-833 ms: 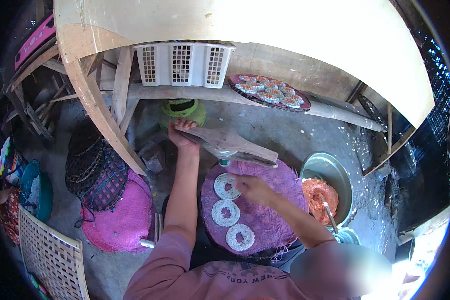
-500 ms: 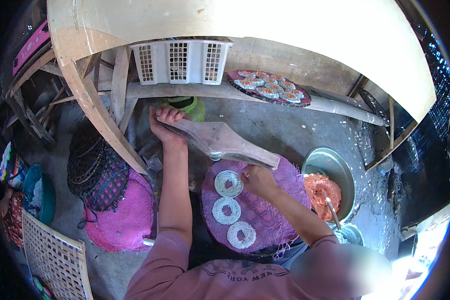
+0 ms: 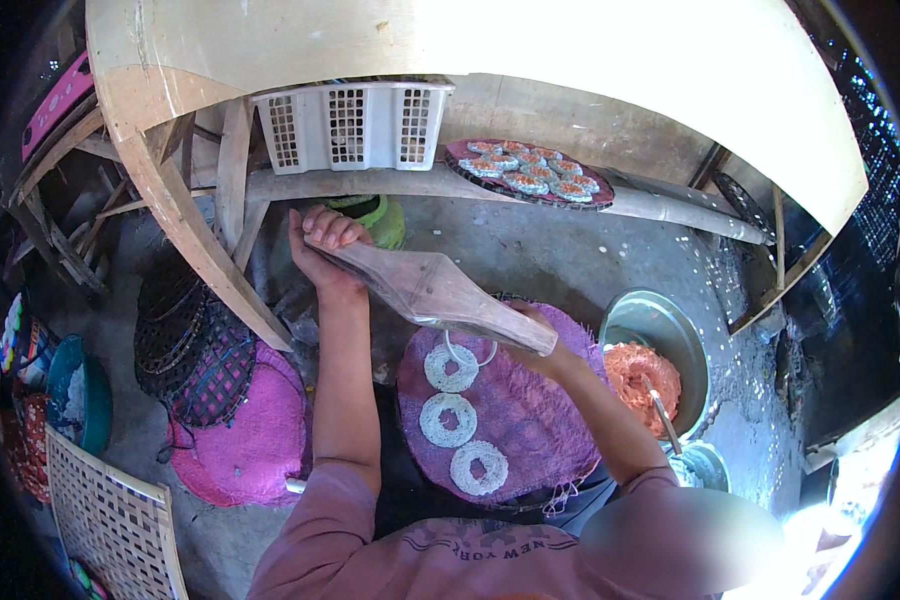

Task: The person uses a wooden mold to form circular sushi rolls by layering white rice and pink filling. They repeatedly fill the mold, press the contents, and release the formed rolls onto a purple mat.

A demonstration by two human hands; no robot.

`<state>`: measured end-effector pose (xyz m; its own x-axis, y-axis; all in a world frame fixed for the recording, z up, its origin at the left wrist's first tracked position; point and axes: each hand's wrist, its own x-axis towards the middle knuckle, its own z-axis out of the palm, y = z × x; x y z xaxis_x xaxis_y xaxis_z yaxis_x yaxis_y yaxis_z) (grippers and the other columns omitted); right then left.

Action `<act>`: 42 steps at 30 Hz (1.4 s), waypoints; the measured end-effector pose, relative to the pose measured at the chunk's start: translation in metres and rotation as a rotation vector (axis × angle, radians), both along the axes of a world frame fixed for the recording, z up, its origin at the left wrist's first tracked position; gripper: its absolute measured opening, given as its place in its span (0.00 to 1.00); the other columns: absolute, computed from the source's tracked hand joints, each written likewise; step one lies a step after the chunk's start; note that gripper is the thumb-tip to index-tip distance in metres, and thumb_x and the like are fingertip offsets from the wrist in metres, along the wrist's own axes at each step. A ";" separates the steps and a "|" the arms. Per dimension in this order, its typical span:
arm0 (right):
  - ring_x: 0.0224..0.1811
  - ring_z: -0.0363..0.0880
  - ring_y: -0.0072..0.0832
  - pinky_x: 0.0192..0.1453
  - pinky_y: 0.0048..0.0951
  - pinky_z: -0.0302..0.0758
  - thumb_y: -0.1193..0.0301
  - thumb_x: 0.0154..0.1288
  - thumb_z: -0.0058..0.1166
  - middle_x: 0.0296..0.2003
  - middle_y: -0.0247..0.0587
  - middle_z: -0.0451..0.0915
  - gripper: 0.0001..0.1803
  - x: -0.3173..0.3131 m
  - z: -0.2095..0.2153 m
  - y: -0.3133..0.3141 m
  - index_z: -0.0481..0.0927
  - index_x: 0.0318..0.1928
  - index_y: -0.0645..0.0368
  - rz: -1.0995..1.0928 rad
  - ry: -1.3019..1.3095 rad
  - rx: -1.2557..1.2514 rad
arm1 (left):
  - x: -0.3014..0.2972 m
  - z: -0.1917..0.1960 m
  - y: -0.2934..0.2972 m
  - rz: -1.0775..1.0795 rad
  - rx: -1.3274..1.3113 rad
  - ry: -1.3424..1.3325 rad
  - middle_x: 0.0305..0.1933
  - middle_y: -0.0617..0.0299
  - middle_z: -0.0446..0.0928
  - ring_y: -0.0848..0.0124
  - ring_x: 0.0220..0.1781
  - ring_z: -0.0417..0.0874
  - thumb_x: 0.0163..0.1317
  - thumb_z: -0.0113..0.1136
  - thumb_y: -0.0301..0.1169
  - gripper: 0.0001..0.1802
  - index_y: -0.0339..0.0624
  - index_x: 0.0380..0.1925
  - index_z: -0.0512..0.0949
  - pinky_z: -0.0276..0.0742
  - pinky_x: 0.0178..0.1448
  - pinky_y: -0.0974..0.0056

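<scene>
My left hand [image 3: 328, 242] is closed round the upper end of a wooden press board [image 3: 432, 290], which widens in the middle and slants down to the right. At the board's lower end is my right hand [image 3: 544, 358], its fingers mostly hidden behind the wood. Below the board, a thin pale ring [image 3: 490, 356] hangs tilted, partly over the uppermost of three white noodle-like rings. These lie in a row on a round, purple cloth-covered tray [image 3: 530, 430]: the upper ring [image 3: 436, 374], the middle ring [image 3: 430, 425] and the lower ring [image 3: 461, 468].
On the right stands a bucket [image 3: 698, 350] with orange paste [image 3: 640, 372] and a spoon. Topped white pieces fill a round tray [image 3: 600, 204] on the beam, right of a white crate [image 3: 315, 125]. Pink cloth-covered trays [image 3: 250, 430] and black baskets [image 3: 175, 330] lie left.
My right hand has moved up and right, behind the board's lower end. The thin ring now shows lifted and tilted over the uppermost noodle ring. My left hand keeps its grip.
</scene>
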<state>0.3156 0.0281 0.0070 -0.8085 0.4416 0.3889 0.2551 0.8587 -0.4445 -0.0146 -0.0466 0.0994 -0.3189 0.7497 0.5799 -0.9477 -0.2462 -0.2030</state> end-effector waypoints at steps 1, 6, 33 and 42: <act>0.47 0.78 0.48 0.53 0.41 0.75 0.70 0.55 0.60 0.42 0.50 0.81 0.15 0.002 -0.005 0.013 0.81 0.45 0.58 0.010 -0.068 0.076 | 0.001 0.000 0.000 -0.007 0.004 0.001 0.17 0.72 0.70 0.75 0.17 0.69 0.72 0.41 0.52 0.24 0.50 0.22 0.71 0.67 0.30 0.65; 0.45 0.79 0.46 0.54 0.36 0.74 0.66 0.52 0.63 0.40 0.48 0.82 0.12 0.009 -0.030 0.039 0.84 0.37 0.57 -0.253 -0.319 0.187 | 0.006 0.000 0.005 -0.007 0.023 0.035 0.17 0.71 0.71 0.74 0.18 0.70 0.71 0.40 0.53 0.25 0.50 0.22 0.71 0.69 0.32 0.64; 0.11 0.69 0.28 0.12 0.32 0.65 0.24 0.60 0.27 0.14 0.41 0.71 0.51 -0.002 0.127 0.012 0.74 0.21 0.65 -0.505 -0.468 -0.839 | 0.069 -0.079 0.113 -0.089 -0.466 0.062 0.13 0.72 0.60 0.72 0.17 0.63 0.68 0.29 0.64 0.33 0.52 0.16 0.66 0.66 0.32 0.60; 0.11 0.69 0.28 0.13 0.32 0.65 0.24 0.60 0.29 0.13 0.40 0.69 0.51 0.031 0.122 0.008 0.72 0.19 0.65 -0.600 -0.501 -0.841 | 0.118 -0.074 0.093 -0.049 -0.788 0.010 0.11 0.73 0.59 0.74 0.13 0.60 0.67 0.31 0.52 0.26 0.53 0.14 0.63 0.62 0.25 0.65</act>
